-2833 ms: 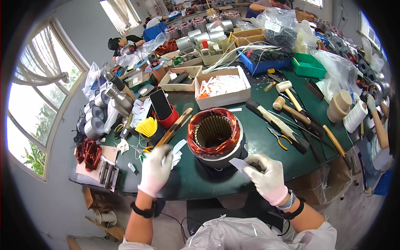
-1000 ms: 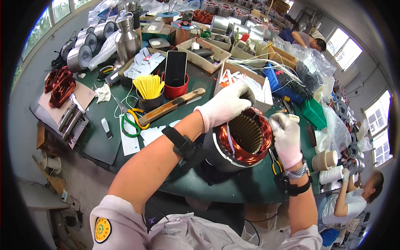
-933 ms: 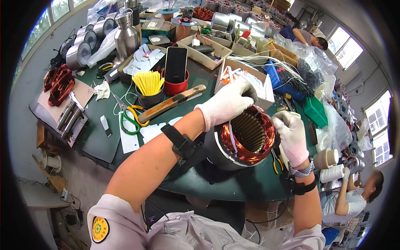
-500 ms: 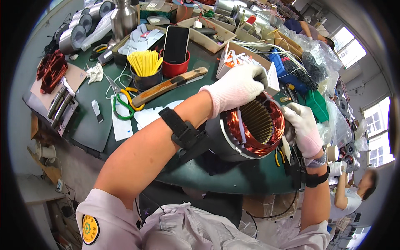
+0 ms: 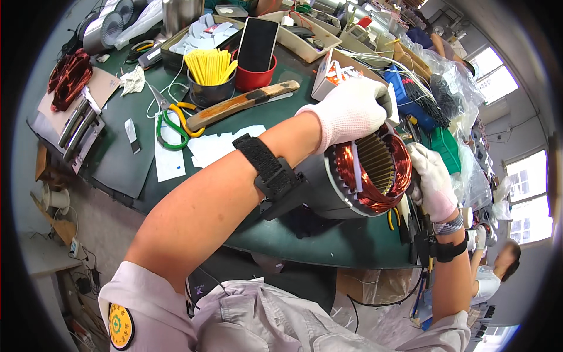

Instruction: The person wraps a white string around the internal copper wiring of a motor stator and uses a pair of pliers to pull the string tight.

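Note:
A motor stator lies tilted at the table's front, its dark grey housing (image 5: 316, 189) toward my left forearm. At its open end, a ring of copper windings (image 5: 400, 167) surrounds the slotted core (image 5: 375, 163). My left hand (image 5: 355, 111), in a white knit glove, arches over the top of the windings with its fingers curled down at the far rim; what they pinch is hidden. Beside the windings' right edge, my gloved right hand (image 5: 434, 183) is closed, fingers bent inward. I cannot make out what lies between those fingers.
Left of the stator lie green-and-yellow-handled scissors (image 5: 172, 126), a wooden stick (image 5: 243, 104) and white paper (image 5: 226, 145). Behind stand a cup of yellow strips (image 5: 210, 70) and a red cup (image 5: 256, 76) with a phone (image 5: 258, 44). Pliers (image 5: 394, 218) lie right; a co-worker (image 5: 498, 270) sits beyond.
The view has shifted slightly, so the table and stator sit differently in the picture. Both hands remain at the windings; the right hand's fingers have come closer to the ring's side.

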Action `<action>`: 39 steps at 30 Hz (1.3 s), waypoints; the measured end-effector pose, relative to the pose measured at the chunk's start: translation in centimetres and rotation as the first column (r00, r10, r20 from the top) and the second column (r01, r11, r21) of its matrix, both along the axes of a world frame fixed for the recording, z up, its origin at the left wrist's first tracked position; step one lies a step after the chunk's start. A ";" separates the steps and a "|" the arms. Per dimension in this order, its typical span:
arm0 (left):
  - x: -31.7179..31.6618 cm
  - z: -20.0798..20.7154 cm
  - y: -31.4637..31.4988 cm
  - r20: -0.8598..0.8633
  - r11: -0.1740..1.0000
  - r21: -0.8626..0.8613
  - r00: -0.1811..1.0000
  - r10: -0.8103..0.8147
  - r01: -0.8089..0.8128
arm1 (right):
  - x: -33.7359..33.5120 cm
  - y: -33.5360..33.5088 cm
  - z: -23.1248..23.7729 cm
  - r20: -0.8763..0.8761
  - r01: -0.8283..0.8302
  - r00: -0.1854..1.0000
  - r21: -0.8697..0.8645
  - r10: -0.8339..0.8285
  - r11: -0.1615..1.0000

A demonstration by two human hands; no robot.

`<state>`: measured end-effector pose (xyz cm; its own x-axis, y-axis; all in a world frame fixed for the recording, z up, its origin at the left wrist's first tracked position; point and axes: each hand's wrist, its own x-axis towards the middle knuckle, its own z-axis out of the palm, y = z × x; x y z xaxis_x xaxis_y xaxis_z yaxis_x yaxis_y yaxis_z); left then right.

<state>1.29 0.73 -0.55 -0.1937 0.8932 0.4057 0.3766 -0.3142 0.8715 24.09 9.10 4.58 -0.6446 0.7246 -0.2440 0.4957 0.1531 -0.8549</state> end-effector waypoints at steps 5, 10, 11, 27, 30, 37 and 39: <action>-0.3 -0.3 0.3 -0.042 1.000 0.021 0.999 0.012 -0.012 | 0.9 0.0 -1.1 -0.054 0.006 0.999 0.085 -0.001 0.996; -0.4 -0.3 0.0 0.014 1.000 0.019 1.000 0.004 -0.005 | 0.8 0.0 -1.0 -0.074 -0.063 0.993 0.299 0.089 0.952; -0.5 -0.4 0.0 0.008 1.000 0.016 1.000 0.000 -0.001 | 0.5 -0.4 -0.9 -0.078 -0.015 0.996 0.343 0.044 0.939; -0.6 -0.6 0.2 0.007 1.000 0.003 1.000 -0.010 0.010 | 0.3 -0.9 -0.8 -0.225 0.082 0.971 -0.001 -0.081 0.997; -0.4 -0.4 0.4 0.028 1.000 0.003 1.000 -0.012 0.012 | 0.5 -0.5 -0.3 -0.171 0.076 0.982 -0.016 -0.077 0.997; -0.5 -0.5 0.4 0.005 1.000 0.014 1.000 -0.024 0.023 | 0.4 -0.2 -0.4 -0.166 0.070 0.982 -0.106 -0.087 0.992; -0.5 -0.6 0.3 0.012 0.999 0.035 1.000 -0.009 0.008 | 0.5 0.1 -0.1 -0.135 0.058 0.988 -0.091 -0.070 0.994</action>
<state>0.79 1.00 -1.13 -0.1913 0.8801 0.4346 0.3630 -0.3480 0.8644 24.54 9.20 4.47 -0.6291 0.7457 -0.2197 0.3788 0.0473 -0.9243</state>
